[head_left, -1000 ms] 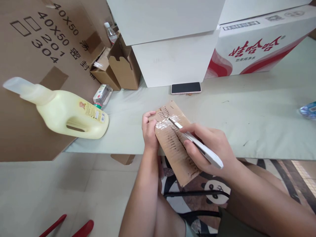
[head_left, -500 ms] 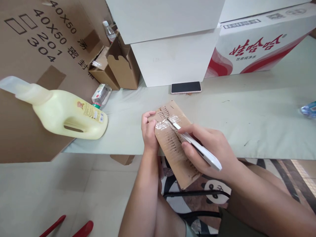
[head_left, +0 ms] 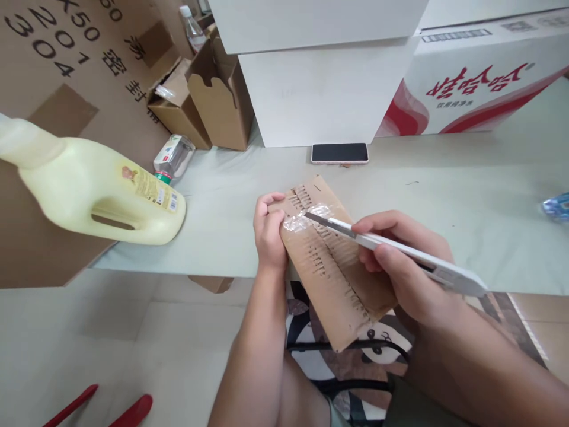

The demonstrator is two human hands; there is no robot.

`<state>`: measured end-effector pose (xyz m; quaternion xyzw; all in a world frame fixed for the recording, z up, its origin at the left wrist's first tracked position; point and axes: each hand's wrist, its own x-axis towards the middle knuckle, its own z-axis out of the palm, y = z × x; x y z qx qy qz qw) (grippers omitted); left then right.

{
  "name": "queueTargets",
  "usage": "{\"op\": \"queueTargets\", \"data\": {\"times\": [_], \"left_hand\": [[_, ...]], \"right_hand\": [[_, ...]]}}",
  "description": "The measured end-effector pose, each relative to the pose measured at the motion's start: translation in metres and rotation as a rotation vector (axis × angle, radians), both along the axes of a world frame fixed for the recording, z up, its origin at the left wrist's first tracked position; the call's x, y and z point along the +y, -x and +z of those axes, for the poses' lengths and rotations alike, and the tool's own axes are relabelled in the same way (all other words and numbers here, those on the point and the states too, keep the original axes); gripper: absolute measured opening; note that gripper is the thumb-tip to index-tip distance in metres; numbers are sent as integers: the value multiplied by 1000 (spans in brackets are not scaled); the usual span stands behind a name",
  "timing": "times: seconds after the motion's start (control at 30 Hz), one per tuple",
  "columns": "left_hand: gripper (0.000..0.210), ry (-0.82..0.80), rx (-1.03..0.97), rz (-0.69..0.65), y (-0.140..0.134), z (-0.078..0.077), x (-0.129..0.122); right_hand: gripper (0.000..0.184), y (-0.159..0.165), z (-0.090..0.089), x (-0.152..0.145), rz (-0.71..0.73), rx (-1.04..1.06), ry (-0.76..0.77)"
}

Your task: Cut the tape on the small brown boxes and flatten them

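Observation:
A brown cardboard box (head_left: 329, 255) hangs partly over the near edge of the table, tilted, its face marked with rows of short cuts. My left hand (head_left: 269, 234) grips its left upper edge, with the fingers closed round it. Clear tape (head_left: 296, 223) crosses the box near that hand. My right hand (head_left: 404, 255) is closed on a white utility knife (head_left: 418, 257). The knife's blade reaches left, and its tip is at the tape; I cannot tell how firmly it touches.
A dark phone (head_left: 340, 153) lies beyond the box, before stacked white boxes (head_left: 320, 95). At left stand a yellow detergent jug (head_left: 102, 190), a lying clear bottle (head_left: 175, 157) and small open cartons (head_left: 222, 95). Another bottle (head_left: 558, 206) lies at the right edge.
My right hand has moved right and turned the knife flatter, showing more of its blade. The cardboard box stays in my left hand and shows more of its face. The view has shifted slightly.

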<state>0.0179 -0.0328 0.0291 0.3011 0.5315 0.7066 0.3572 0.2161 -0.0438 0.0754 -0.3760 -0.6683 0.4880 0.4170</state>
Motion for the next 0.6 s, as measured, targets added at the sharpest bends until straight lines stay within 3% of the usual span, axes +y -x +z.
{"op": "queueTargets", "data": {"times": [0.27, 0.4, 0.5, 0.6], "left_hand": [[19, 5, 24, -19, 3, 0, -1], [21, 28, -3, 12, 2, 1, 1], [24, 15, -70, 28, 9, -1, 7], [26, -16, -120, 77, 25, -6, 11]], "right_hand": [[21, 2, 2, -2, -22, -18, -79], [23, -5, 2, 11, -270, -70, -311], [29, -15, -18, 32, -371, -276, -393], [40, -23, -53, 51, -307, -565, -360]]}}
